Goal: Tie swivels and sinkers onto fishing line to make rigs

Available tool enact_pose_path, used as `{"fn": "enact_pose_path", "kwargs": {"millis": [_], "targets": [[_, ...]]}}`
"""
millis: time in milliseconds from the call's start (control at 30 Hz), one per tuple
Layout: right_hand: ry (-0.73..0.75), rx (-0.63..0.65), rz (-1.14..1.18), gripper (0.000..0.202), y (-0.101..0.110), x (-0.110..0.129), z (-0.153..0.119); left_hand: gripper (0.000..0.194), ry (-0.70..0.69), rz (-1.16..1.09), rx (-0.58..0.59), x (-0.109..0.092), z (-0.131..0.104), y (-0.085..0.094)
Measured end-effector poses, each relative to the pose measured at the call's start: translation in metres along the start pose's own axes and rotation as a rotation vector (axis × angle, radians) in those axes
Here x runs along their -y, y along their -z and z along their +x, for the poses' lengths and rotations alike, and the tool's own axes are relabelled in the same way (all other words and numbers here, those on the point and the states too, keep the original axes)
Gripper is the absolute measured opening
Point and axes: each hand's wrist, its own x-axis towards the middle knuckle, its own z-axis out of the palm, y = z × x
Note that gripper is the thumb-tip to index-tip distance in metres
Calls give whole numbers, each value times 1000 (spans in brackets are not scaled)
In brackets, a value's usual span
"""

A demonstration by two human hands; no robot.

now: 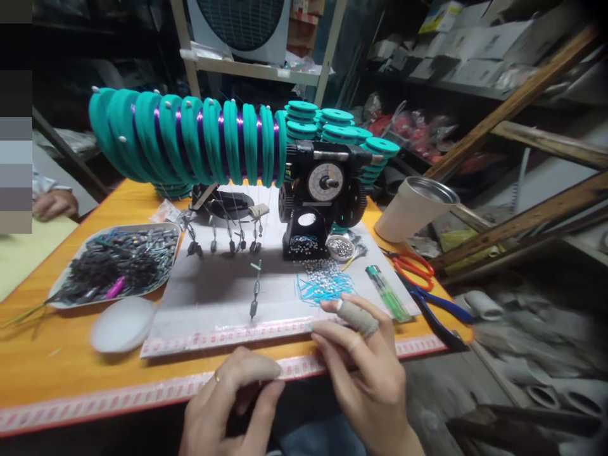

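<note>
Low at the front edge of the table is my left hand (232, 399), its thumb and forefinger brought together in a pinch; whatever they hold is too small to make out. My right hand (368, 361), with tape wrapped round a finger, pinches thumb to forefinger over the ruler strip; a tiny pale-blue tip seems to show there. Just beyond it lie thin blue tubes (318, 288) and small silver beads (327, 269) on a white board (204, 304). A swivel with a dark weight (255, 297) hangs on a line left of them. Teal spools of purple line (190, 136) hang above.
A black winding machine (325, 190) stands mid-table. On the left are a tray of dark weights (118, 263) and a white lid (122, 324). A lighter (387, 294), orange scissors (413, 266), blue-handled pliers (441, 310) and a cup (413, 209) occupy the right. Another person's hand (54, 204) is far left.
</note>
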Motion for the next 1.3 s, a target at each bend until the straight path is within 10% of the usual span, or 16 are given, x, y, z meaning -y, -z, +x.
{"fn": "enact_pose_path", "kwargs": {"millis": [333,800,1133,1300], "targets": [[-287,100,448,12,4,27,-8,10,276,-227,140,-11,12,-1],[-145,110,339,15,0,28,-4,12,369,-324,78,-11,16,0],[47,59,-152,26,-6,2,20,7,387,-390,71,0,16,4],[-38,56,186,25,0,27,9,10,425,-428,81,-5,18,4]]}}
